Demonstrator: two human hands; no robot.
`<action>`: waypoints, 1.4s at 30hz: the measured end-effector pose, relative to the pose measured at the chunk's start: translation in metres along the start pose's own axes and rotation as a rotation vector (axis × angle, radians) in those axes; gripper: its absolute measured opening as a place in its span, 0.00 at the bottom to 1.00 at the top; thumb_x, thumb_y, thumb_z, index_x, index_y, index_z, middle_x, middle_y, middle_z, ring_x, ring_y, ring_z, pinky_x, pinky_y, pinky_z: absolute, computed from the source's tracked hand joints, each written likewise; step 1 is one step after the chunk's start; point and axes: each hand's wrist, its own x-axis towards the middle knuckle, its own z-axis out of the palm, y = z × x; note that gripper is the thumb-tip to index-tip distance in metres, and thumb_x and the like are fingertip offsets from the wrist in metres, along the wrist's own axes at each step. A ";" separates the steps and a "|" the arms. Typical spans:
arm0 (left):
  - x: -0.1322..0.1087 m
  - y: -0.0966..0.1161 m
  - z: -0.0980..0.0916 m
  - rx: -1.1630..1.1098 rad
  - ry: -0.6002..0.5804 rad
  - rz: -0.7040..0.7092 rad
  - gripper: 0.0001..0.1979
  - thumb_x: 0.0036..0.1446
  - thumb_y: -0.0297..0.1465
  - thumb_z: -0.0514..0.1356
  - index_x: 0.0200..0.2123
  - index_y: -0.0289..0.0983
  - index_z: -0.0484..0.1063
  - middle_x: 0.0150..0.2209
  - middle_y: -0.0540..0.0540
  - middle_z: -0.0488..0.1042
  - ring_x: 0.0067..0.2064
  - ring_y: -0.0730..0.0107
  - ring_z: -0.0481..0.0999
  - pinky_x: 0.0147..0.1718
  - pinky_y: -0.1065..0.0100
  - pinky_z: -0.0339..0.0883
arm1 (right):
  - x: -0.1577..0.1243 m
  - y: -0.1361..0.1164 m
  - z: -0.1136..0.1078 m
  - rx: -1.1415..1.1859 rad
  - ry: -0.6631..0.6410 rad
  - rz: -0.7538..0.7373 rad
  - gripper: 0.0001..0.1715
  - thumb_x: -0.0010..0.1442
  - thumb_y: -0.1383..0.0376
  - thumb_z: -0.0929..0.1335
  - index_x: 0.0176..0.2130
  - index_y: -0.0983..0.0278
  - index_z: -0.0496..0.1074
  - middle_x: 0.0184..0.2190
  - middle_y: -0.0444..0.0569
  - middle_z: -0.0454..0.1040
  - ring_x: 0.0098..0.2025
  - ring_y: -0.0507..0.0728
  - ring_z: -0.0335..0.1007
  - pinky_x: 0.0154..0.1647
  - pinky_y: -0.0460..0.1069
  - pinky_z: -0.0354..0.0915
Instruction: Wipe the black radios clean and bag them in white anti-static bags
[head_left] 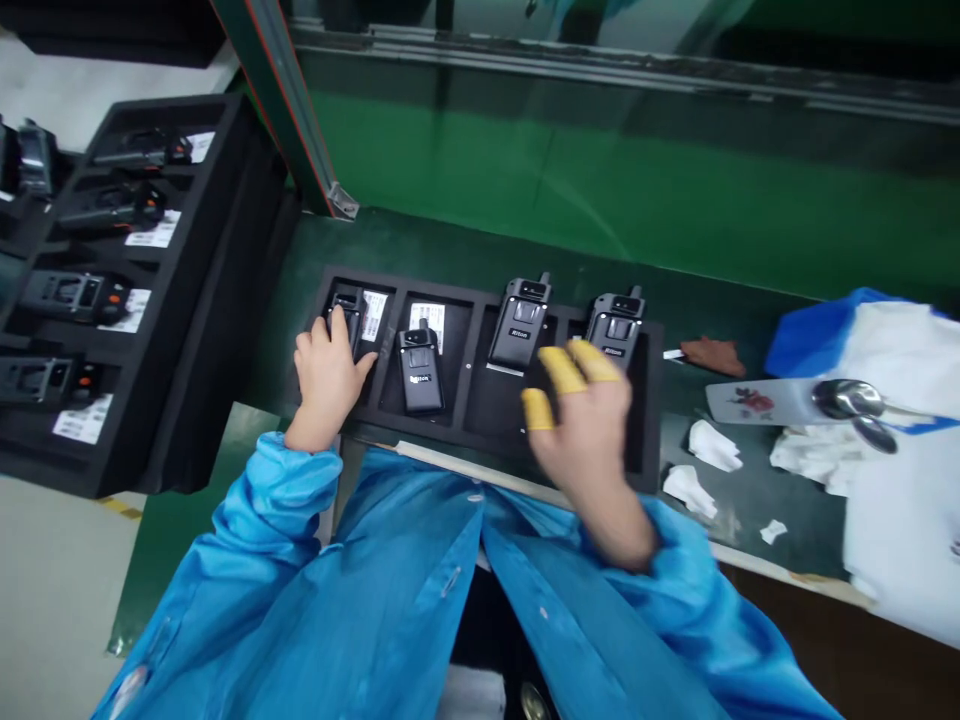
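A black foam tray [468, 400] lies in front of me with several black handheld two-way radios. My left hand [330, 375] rests over the radio [349, 304] in the leftmost compartment, fingers on it and thumb spread aside. The second radio [421, 372] lies wholly inside its compartment, below a white label [427, 322]. A third radio [519, 325] leans out over the tray's far edge. Above the right end, my right hand [581, 420], slightly blurred, has yellow finger cots and spread fingers. Its fingertips are close to the fourth radio [616, 322]; contact is unclear.
To my left, stacked black foam trays [225, 200] hold more radios and labels. At right are crumpled white tissues [714, 446], a brown cloth [712, 356], a flower-printed strip with a shiny metal end [757, 400] and a blue box [806, 345]. A green panel [600, 200] stands behind.
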 end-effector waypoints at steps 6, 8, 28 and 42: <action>0.012 -0.015 0.003 -0.233 0.022 0.085 0.37 0.50 0.25 0.63 0.64 0.29 0.57 0.63 0.26 0.62 0.63 0.36 0.62 0.60 0.41 0.57 | 0.013 -0.074 0.051 -0.048 -0.346 -0.048 0.31 0.59 0.53 0.68 0.52 0.75 0.72 0.66 0.72 0.55 0.69 0.79 0.41 0.62 0.77 0.46; 0.015 -0.023 0.005 -0.443 0.034 0.054 0.38 0.47 0.26 0.66 0.63 0.33 0.60 0.62 0.30 0.64 0.63 0.39 0.64 0.60 0.44 0.58 | 0.013 -0.080 0.058 -0.044 -0.364 -0.025 0.32 0.58 0.51 0.69 0.49 0.76 0.74 0.66 0.73 0.54 0.69 0.79 0.41 0.62 0.78 0.45; -0.002 -0.037 0.015 -1.620 -0.352 -0.263 0.29 0.26 0.34 0.77 0.36 0.37 0.74 0.35 0.50 0.79 0.38 0.68 0.78 0.42 0.68 0.71 | -0.008 -0.095 0.084 0.333 0.057 -0.046 0.36 0.54 0.41 0.68 0.54 0.58 0.69 0.55 0.57 0.70 0.60 0.65 0.64 0.60 0.65 0.63; -0.007 -0.032 0.017 -1.442 -0.354 -0.146 0.42 0.33 0.40 0.75 0.53 0.39 0.65 0.44 0.43 0.76 0.45 0.60 0.78 0.48 0.58 0.72 | 0.032 -0.098 0.080 0.796 -0.359 0.626 0.42 0.49 0.54 0.72 0.59 0.66 0.62 0.44 0.55 0.77 0.42 0.62 0.76 0.48 0.60 0.72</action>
